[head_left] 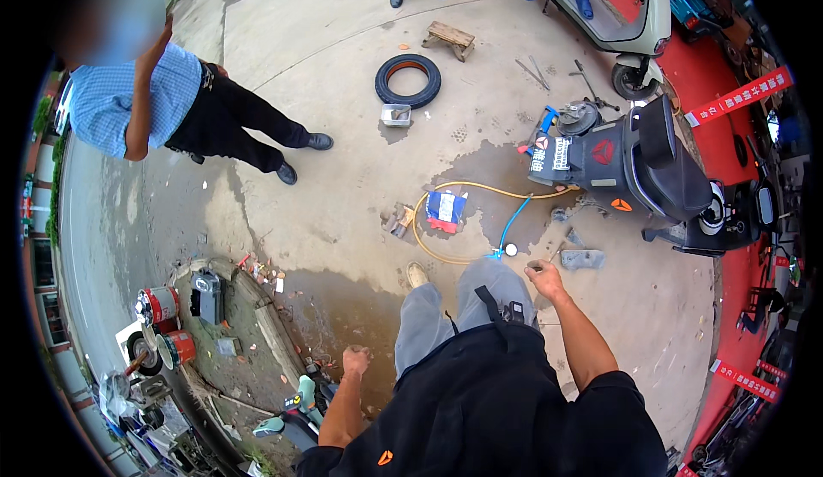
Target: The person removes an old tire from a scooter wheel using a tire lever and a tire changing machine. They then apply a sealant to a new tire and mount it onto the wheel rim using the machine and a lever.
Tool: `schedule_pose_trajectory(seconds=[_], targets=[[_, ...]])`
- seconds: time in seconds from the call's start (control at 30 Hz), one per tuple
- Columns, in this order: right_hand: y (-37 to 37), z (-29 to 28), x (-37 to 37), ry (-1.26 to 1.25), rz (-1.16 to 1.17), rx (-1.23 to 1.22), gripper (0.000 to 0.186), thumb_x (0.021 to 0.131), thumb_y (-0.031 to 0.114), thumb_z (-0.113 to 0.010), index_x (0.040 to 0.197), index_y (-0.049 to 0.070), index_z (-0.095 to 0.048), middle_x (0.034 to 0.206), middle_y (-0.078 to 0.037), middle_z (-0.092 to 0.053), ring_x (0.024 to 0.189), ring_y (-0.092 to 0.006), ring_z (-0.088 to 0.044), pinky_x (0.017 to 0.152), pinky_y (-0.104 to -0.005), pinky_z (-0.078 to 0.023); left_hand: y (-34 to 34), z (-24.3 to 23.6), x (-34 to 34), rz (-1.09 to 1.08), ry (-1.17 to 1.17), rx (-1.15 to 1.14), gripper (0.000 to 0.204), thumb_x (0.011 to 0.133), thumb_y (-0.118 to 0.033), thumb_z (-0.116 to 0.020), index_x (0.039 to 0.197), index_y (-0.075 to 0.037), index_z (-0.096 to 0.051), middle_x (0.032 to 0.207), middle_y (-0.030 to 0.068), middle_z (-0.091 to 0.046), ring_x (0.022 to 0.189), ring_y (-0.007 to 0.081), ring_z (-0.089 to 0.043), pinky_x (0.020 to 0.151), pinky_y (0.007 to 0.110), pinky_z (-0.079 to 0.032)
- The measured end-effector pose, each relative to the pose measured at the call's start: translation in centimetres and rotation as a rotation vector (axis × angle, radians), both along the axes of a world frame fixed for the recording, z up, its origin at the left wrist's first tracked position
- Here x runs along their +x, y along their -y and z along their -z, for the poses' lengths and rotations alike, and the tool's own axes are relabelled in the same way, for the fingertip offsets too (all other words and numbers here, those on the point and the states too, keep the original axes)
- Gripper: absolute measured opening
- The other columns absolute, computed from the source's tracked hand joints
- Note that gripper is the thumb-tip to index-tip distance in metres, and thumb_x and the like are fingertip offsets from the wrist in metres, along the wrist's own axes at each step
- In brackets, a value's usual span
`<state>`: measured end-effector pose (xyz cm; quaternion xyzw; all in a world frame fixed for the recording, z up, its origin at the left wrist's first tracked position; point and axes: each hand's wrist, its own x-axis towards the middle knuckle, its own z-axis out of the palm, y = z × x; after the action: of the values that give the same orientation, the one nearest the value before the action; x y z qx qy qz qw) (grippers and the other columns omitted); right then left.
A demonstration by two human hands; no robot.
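My right hand (545,278) is in front of me on the right, its fingers pinched together. By the fingertips shows a short thin stick-like thing, too small to name. My left hand (356,360) hangs low at my left side with curled fingers, and nothing shows in it. On the ground ahead lie a yellow hose (467,184) in a loop and a thinner blue hose (515,217). A blue and red packet (445,209) rests inside the loop. A dark scooter (613,164) lies over at the right, with a wheel hub (578,119) beside it.
A loose tyre (408,80), a clear box (396,115) and a low wooden stool (448,40) stand farther off. To the left is a person in a blue shirt (129,100). Red tins (159,305) and a grey case (206,296) are behind a kerb, lower left. A pale scooter (600,16) is at the far right.
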<state>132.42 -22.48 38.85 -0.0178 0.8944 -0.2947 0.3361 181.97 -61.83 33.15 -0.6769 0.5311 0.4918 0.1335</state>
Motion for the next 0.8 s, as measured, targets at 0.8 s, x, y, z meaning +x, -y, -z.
schedule_pose_trajectory(seconds=[0.8], targets=[[35.8,14.4,-55.6,0.191,0.355,-0.472,0.022,0.098,0.016,-0.072,0.115,0.004,-0.074,0.107,-0.013,-0.075,0.091,-0.025,-0.075,0.084,-0.0376,-0.059,31.2,5.4,-90.8,0.964,-0.014,-0.088,0.043,0.093,-0.022,-0.076,0.125,0.004,-0.067,0.104,0.0216,-0.078,0.095,0.0307,-0.077,0.086,0.04,-0.061]])
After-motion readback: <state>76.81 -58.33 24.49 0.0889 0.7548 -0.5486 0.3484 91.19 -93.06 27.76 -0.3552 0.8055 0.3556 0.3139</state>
